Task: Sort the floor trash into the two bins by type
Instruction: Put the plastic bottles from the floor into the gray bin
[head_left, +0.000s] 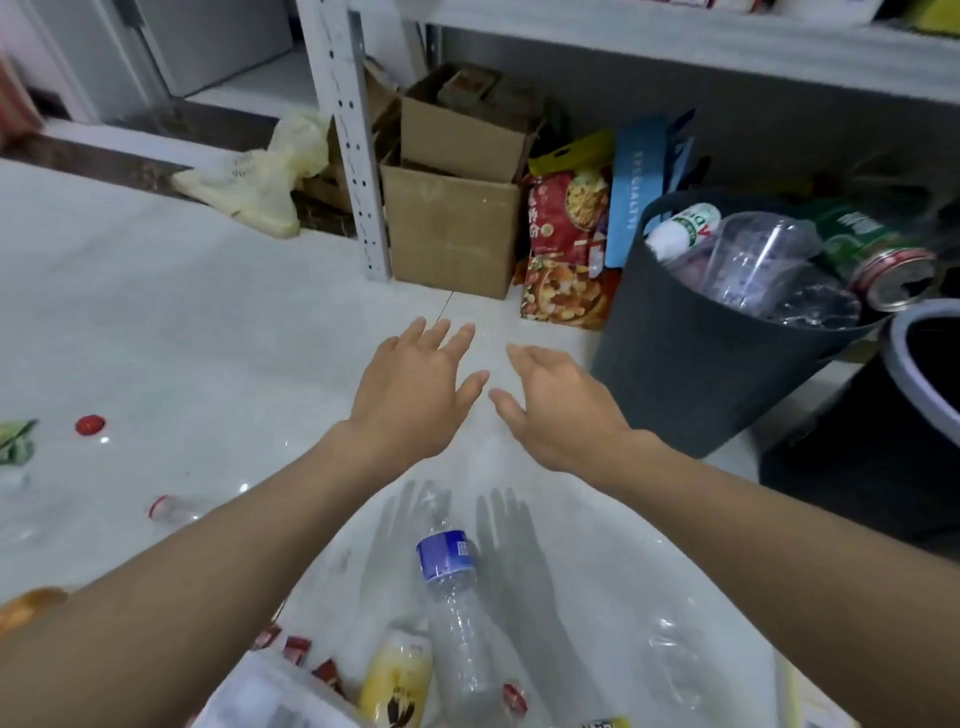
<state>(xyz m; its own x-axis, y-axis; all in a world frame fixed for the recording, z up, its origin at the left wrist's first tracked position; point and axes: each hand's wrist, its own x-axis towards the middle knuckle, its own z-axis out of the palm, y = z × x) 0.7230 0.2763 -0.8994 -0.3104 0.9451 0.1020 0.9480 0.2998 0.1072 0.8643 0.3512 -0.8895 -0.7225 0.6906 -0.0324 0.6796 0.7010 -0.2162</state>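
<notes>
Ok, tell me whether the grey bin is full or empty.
Nearly full. The grey bin holds a clear cup, a white-capped bottle and a red can, heaped to its rim.

We hold our left hand (415, 384) and right hand (556, 400) out side by side above the pale floor (182, 312), fingers spread and holding nothing. Below them lies a crushed clear bottle (457, 597) with a blue label, a yellow bottle (397, 680) just beside it, and off to our left a red cap (90, 425) and a small clear bottle (174, 509). To our right stands a grey bin (691, 364) holding a clear cup (753, 260) and a can (893, 278), with a black bin (893, 358) beside it, and cardboard boxes (452, 228) by the shelf post (348, 135).
</notes>
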